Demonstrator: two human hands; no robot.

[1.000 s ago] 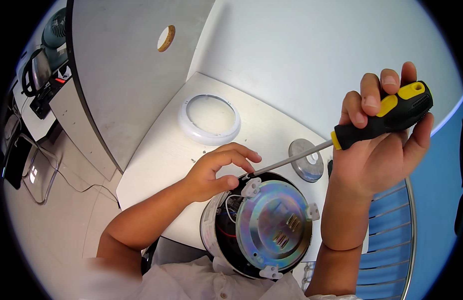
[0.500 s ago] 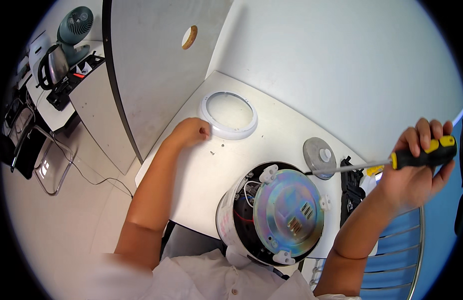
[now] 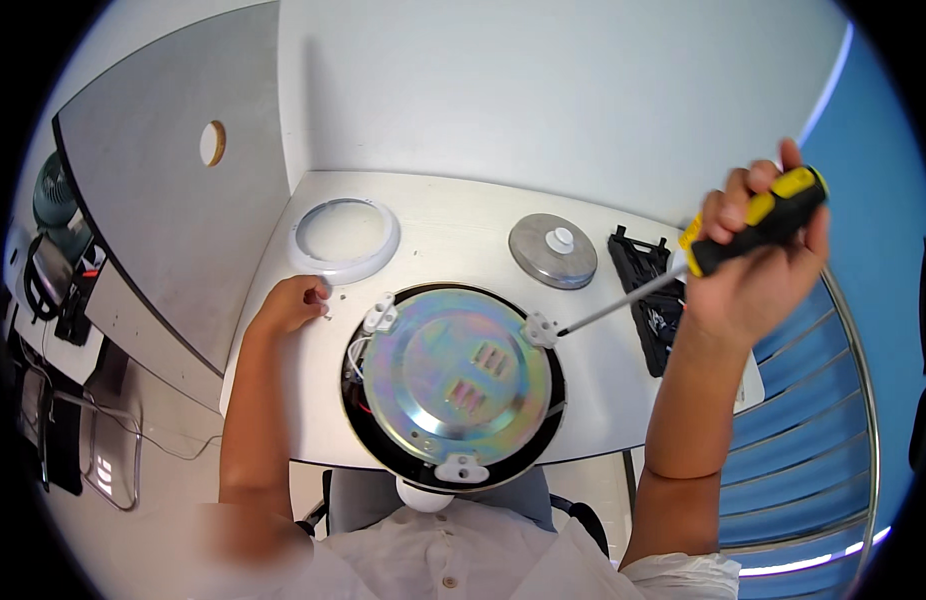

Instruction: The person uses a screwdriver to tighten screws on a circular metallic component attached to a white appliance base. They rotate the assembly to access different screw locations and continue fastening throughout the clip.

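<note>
Head view: the right hand (image 3: 758, 260) is wrapping its grip around the yellow-and-black handle of a screwdriver (image 3: 748, 222), fingers clenched over it, holding it raised above the right part of the table (image 3: 453, 215). Down and to the left of that grip, the metal shaft is slanting toward a white bracket (image 3: 539, 329) on the rim of a round appliance base (image 3: 453, 385), whose shiny metal plate is facing up; the tip is sitting at that bracket. Just below the grip, a black plastic part (image 3: 643, 280) is lying on the table. The left hand (image 3: 288, 305) is resting on the table with its fingers curled, pinched at some small screws (image 3: 326, 305); whether it is gripping one I cannot tell. Just above this hand a white ring (image 3: 343, 240) is lying flat, and a grey round lid (image 3: 553, 250) is lying well to its right.
</note>
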